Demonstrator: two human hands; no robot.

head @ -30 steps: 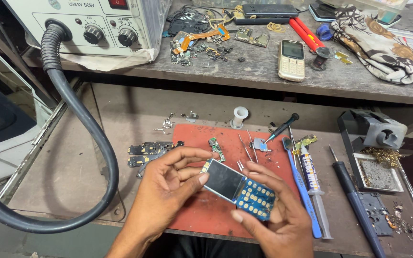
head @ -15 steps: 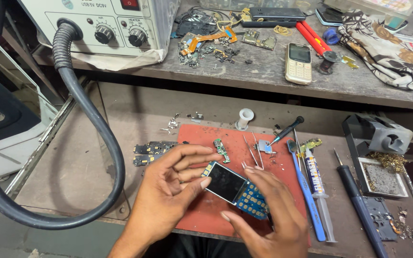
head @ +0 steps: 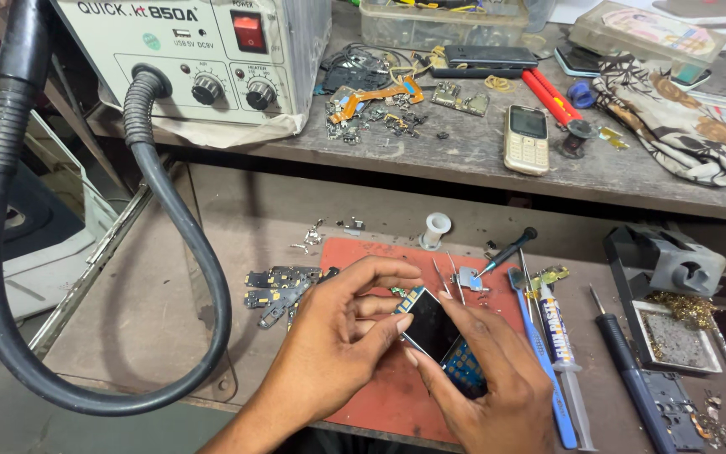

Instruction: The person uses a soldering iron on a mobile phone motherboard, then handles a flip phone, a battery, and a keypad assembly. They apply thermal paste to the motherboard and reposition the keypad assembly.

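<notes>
Phone [head: 432, 329], dark screen up, held over the red mat [head: 380, 395]: left hand [head: 338, 345] pinches its top corner, right hand [head: 485, 378] clamps the keypad end. Steady both grips; tweezers [head: 445, 277] lie just beyond.

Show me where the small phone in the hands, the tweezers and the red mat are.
small phone [head: 432, 324], head view, dark screen.
tweezers [head: 448, 280], head view, middle of the legs.
red mat [head: 380, 402], head view, bare lower part.

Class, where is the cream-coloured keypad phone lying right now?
In the head view, the cream keypad phone lies face up on the upper shelf, right of centre, between scattered circuit parts and the red-handled tool.
</notes>
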